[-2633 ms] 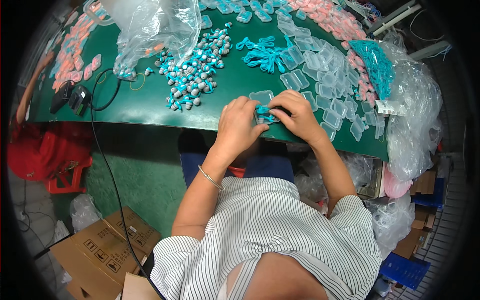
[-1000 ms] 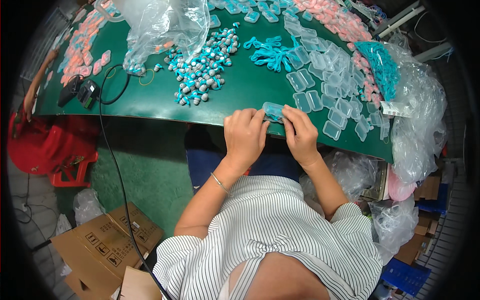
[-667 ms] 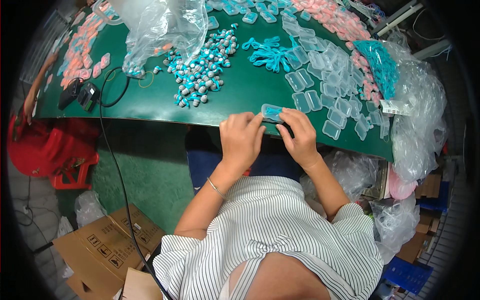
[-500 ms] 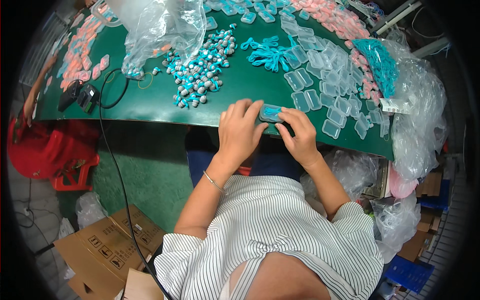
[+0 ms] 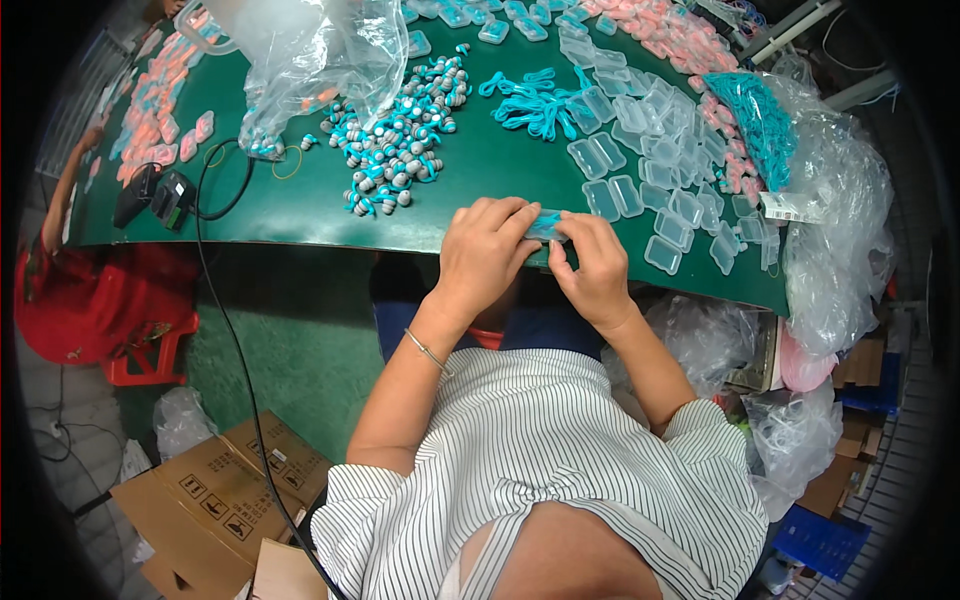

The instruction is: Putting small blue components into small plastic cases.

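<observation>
A small clear plastic case with a teal cord inside is at the table's near edge, between my two hands. My left hand grips its left end, fingers bent over the top. At the other end, my right hand pinches the case between thumb and fingers. My fingers cover both ends, so I cannot tell whether the lid is fully closed. Beyond my hands lie a bundle of teal cords and a heap of small grey-and-teal ribbed plugs. Empty clear cases, many with lids open, spread to the right.
A large clear plastic bag rests on the green table. Coral-coloured cases lie left, near a black device with a cable. More teal cords are piled right. A co-worker's arm reaches in at far left.
The case has tilted, showing less of its top. My left fingers have moved further over it, and my right fingers have closed in on its end.
</observation>
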The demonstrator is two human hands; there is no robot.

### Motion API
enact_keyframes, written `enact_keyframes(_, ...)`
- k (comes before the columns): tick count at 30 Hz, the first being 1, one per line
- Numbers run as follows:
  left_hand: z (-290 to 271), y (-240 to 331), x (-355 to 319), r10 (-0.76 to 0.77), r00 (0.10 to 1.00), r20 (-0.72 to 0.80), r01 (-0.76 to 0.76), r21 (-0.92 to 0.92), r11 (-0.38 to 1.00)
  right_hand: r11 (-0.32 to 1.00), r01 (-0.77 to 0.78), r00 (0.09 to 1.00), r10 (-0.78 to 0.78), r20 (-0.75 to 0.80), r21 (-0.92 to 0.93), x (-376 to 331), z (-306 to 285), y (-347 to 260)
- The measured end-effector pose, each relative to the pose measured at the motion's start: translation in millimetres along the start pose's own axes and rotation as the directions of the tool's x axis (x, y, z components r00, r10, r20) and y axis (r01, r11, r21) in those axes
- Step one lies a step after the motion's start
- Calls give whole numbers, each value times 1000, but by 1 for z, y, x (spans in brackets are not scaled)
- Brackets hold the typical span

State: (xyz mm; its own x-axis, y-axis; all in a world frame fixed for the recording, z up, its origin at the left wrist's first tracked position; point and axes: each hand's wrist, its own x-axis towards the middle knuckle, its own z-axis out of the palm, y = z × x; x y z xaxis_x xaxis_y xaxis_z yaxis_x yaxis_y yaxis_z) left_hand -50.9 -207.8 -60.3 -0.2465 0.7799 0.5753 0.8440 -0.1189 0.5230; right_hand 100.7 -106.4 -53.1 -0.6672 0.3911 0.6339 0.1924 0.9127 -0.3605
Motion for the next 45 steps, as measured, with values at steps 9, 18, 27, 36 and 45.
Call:
enact_keyframes(9, 4, -6, 0, 94, 994, -56, -91, 49, 995, 997, 60, 997, -59, 40, -44, 6, -1, -1)
enact_keyframes(18, 4, 2, 5, 63, 998, -16, -62, 40, 997, 979, 43, 994, -61, 88, 197, 10, -10, 19)
enact_keyframes(27, -2, -4, 12, 72, 997, -19, -75, -314, 946, 952, -61, 954, -33, 299, 301, 29, -30, 12)
enact_keyframes(36, 2, -1, 26, -369, 926, -80, 273, -533, 801, 977, -92, 985, 61, 162, 192, 126, -9, 90)
enact_keyframes(45, 11, -7, 17, -173, 982, -74, 150, -252, 956, 981, -172, 983, 177, 49, -94, 202, 84, 178)
